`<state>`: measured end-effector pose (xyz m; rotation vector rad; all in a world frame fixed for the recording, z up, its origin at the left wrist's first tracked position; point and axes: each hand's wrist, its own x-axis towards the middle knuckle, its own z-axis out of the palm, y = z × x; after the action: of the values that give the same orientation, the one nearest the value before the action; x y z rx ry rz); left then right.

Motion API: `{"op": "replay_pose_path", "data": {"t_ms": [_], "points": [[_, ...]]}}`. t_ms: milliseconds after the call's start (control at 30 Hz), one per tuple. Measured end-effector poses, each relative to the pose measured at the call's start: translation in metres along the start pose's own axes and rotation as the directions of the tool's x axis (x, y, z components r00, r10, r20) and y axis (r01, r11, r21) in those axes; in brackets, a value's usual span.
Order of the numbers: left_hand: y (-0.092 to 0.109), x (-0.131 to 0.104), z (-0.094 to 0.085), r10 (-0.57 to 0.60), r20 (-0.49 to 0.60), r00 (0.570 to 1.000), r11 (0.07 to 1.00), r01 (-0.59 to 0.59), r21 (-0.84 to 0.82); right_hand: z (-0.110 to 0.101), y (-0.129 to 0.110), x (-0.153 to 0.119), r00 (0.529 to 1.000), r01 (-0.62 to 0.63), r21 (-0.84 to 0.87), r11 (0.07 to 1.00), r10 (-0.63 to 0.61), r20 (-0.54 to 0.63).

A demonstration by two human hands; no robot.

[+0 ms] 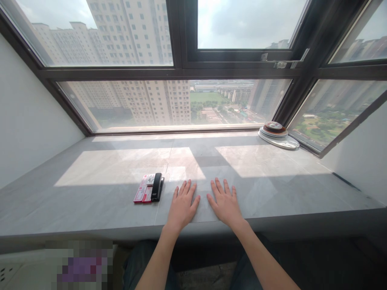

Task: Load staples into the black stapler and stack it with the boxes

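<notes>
My left hand (182, 204) lies palm down on the grey stone windowsill (105, 209), its fingers spread and nothing under them that I can see. To its right, my right hand (225, 202) rests flat in the same way, fingers apart. A gap of bare stone separates the two thumbs. Just left of my left hand sits a black stapler (156, 187), standing along the right side of some small red-and-white boxes (143, 193). Neither hand touches the stapler or the boxes.
A stack of round plates or discs (274, 133) stands in the far right corner by the window frame (181, 74). White walls (30, 108) close in the sill on both sides. The sill's front edge (272, 221) runs below my wrists. A pixelated patch covers the lower left.
</notes>
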<state>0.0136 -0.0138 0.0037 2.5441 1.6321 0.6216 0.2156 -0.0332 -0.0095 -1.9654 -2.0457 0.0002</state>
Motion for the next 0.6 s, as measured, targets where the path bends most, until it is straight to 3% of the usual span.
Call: {"op": "replay_pose_path", "data": {"t_ms": [400,600], "points": [[0.003,-0.002,0.003,-0.043,-0.029,0.999,0.995,0.046,0.088,-0.006,-0.004,0.0,0.999,-0.032,0.001,0.999,0.032,0.043],[0.009,-0.01,0.004,-0.049,-0.047,0.998,0.987,0.055,0.15,-0.015,-0.018,0.021,0.98,-0.171,0.186,0.968,0.148,0.133]]}}
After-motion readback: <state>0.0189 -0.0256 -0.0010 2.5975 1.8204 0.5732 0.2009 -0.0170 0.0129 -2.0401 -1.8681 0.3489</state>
